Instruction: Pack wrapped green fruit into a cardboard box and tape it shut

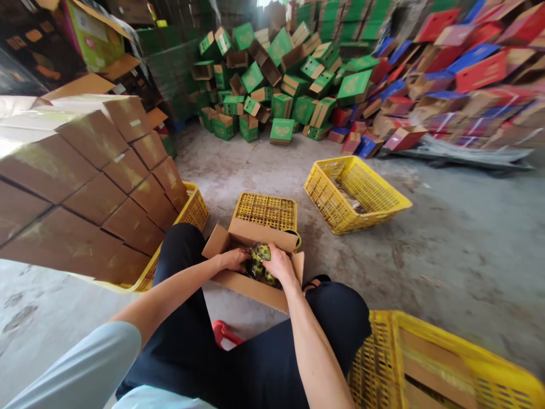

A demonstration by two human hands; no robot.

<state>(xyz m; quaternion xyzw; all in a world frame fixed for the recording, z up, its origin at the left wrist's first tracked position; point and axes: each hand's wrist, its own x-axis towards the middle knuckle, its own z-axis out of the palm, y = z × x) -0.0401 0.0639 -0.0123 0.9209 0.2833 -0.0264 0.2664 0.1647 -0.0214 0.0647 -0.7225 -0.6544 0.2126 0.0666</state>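
Head view, clock positions read about the open carton (251,291). Green fruit (258,270) lies inside the carton, at the dial's centre; its dark, shiny covering is too small to identify. Left hand (235,259): at 9 o'clock, reaching over the carton wall, fingertips hidden beside the fruit; cannot tell whether it grips. Right hand (278,263): at 3 o'clock, bent fingers touching the uppermost fruit; cannot tell whether they close round it. Carton flaps stand spread outward. At 12, just beyond the carton and partly covered by it, an upturned yellow crate (266,208), grid face up. At 2, an upright yellow basket (357,184), apart on the floor. At 10, stacked brown cartons (85,199) in a yellow tub (196,209). At 4, a yellow bin (502,363) containing flat cardboard (436,363). Far 12: heaped green boxes (272,108). Far 2: heaped red-and-blue boxes (468,85).
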